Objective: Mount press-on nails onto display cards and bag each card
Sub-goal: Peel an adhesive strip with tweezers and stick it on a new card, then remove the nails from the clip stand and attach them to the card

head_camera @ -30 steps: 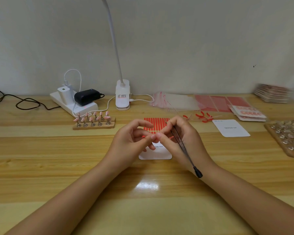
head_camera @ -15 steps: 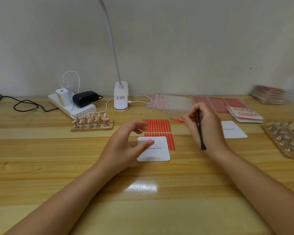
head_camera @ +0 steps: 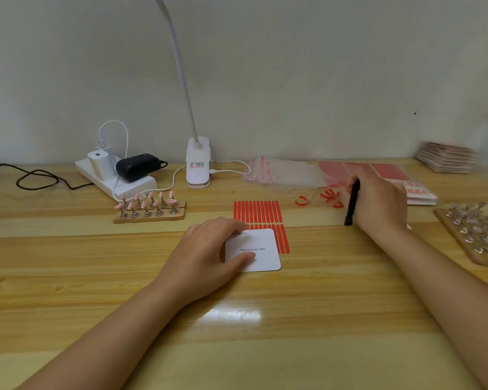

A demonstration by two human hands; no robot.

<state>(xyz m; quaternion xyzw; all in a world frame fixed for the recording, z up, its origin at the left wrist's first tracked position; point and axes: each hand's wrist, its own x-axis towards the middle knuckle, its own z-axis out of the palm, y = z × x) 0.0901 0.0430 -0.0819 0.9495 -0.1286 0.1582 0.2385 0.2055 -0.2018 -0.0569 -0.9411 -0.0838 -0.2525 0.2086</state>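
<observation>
A white display card printed "Handmade Nail" lies on the wooden table, partly over a sheet of red adhesive strips. My left hand rests on the card's left side, thumb and fingertips pressing it down. My right hand is out to the right and grips black tweezers that point down. It hovers by curled red strip scraps. Pink press-on nails on metal stands sit on a wooden block at the left.
Clear bags with red edges and red sheets lie at the back. A lamp base and power strip with chargers stand behind. A board of empty metal stands and stacked cards are at the right.
My hands parted from in front of me. The right hand carried the tweezers out to the right near the red scraps. The left hand dropped onto the card.
</observation>
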